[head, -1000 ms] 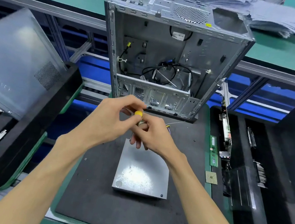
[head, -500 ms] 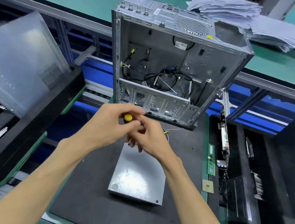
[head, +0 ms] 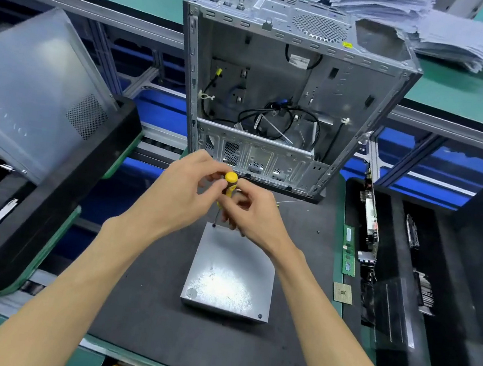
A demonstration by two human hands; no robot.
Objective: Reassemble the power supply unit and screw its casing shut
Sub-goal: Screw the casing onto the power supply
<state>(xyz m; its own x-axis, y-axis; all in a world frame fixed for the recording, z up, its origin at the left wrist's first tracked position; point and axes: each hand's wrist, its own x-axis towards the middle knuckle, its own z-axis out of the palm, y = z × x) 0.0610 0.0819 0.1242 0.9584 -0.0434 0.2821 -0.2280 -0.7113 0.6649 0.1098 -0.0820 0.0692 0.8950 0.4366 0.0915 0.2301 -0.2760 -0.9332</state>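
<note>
The grey metal power supply unit lies flat on the black mat, its casing lid on top. A yellow-handled screwdriver stands upright with its tip on the unit's far left corner. My left hand pinches the top of the yellow handle. My right hand grips the handle lower down, fingers curled around it. A dark screw sits in the near right corner of the lid.
An open, stripped computer case stands upright just behind my hands. A case side panel leans on a black tray at left. Memory sticks, a processor chip and circuit boards lie to the right. Paper stacks sit far back.
My hands have risen slightly off the unit, so the screwdriver's shaft and tip now show at the far left corner. The view has shifted a little.
</note>
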